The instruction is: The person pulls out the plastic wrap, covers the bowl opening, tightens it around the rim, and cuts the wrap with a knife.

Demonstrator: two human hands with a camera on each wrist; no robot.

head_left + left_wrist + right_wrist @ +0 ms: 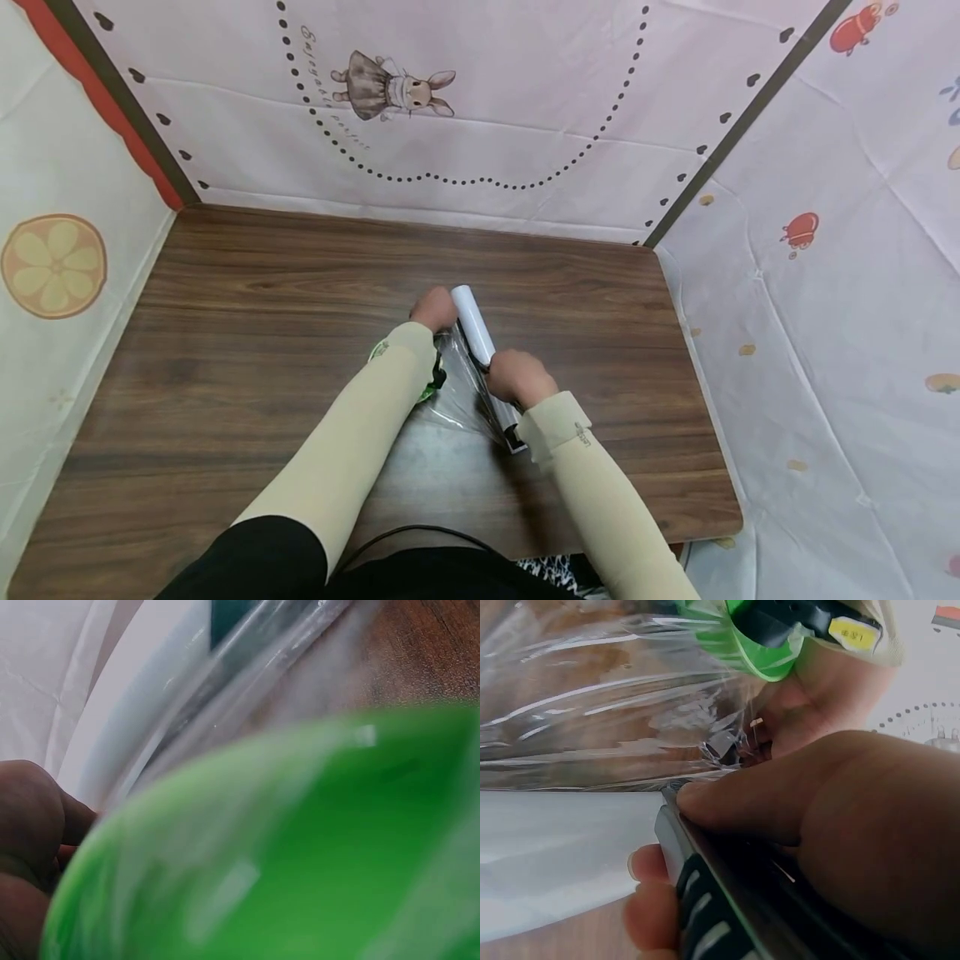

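Note:
Clear cling film (459,392) stretches between a white roll (472,321) and a green bowl (429,392) that my left arm partly covers. My left hand (435,308) pinches the film's edge near the far end of the roll; the right wrist view shows the film bunched at its fingers (784,712). Halfway along the roll, my right hand (519,377) grips a dark cling film box with pale slanted stripes (712,922), thumb on one side and fingers on the other. In the left wrist view the blurred bowl (360,825) fills the foreground.
Everything rests on a brown wooden table (285,300). Patterned cloth walls (480,133) border it at the back and both sides. A black cable (420,527) curves across the front near my body.

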